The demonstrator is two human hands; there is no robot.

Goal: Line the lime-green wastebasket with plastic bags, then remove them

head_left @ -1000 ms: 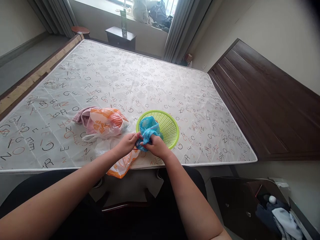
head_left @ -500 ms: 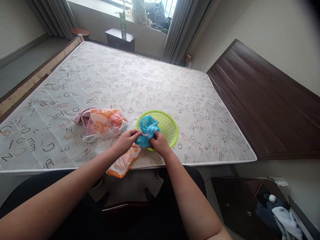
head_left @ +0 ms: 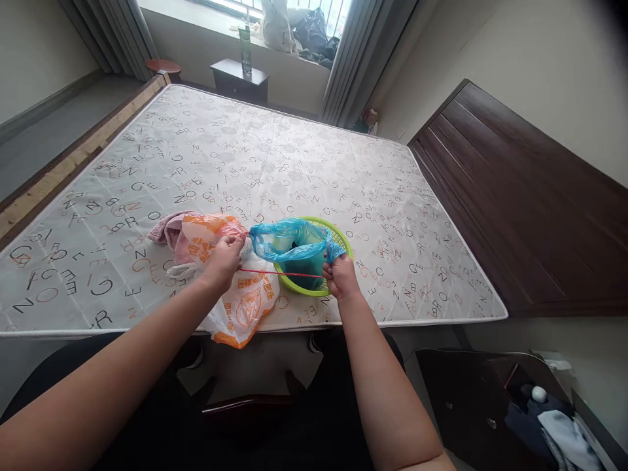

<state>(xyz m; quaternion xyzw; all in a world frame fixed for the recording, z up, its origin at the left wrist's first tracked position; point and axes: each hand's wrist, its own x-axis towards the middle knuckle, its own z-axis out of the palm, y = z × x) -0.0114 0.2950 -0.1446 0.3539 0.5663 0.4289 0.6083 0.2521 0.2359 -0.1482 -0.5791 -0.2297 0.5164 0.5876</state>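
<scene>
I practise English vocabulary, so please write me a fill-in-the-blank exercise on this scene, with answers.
1. The left hand grips a drawstring whose colour is ____.
2. The right hand holds a plastic bag coloured ____.
3. The mattress is printed with scattered ____ of the alphabet.
4. In this view, the green mesh basket is to the ____ of the pink towel.

Missing words: red; blue; letters; right.
</scene>
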